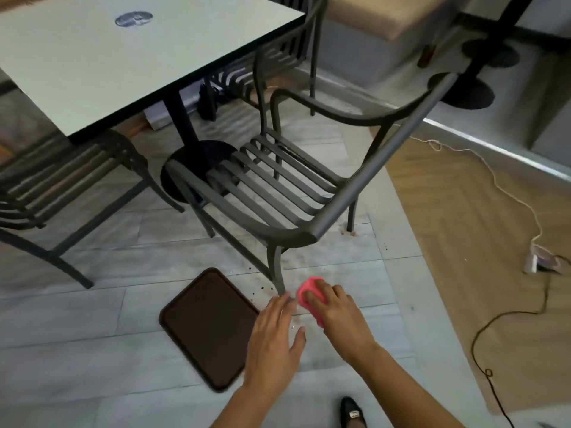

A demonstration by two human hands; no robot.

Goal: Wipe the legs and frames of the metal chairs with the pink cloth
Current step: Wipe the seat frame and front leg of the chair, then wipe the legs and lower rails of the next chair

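A dark grey metal chair (309,193) with a slatted seat stands in front of me, its back rail nearest. Low beside the foot of the chair's near rear leg (278,273), my right hand (336,316) grips a bunched pink cloth (306,291). My left hand (275,338) hovers with straight, spread fingers, its fingertips close to the bottom of the same leg. Whether they touch the leg I cannot tell. A second metal chair (61,193) stands at the left, and a third (278,57) beyond the table.
A dark brown tray (204,325) lies flat on the tiled floor left of my hands. A white table (123,63) on a black pedestal base stands behind the chair. Cables and a power strip (534,261) trail over brown sheeting at the right. My shoe (352,412) shows at the bottom.
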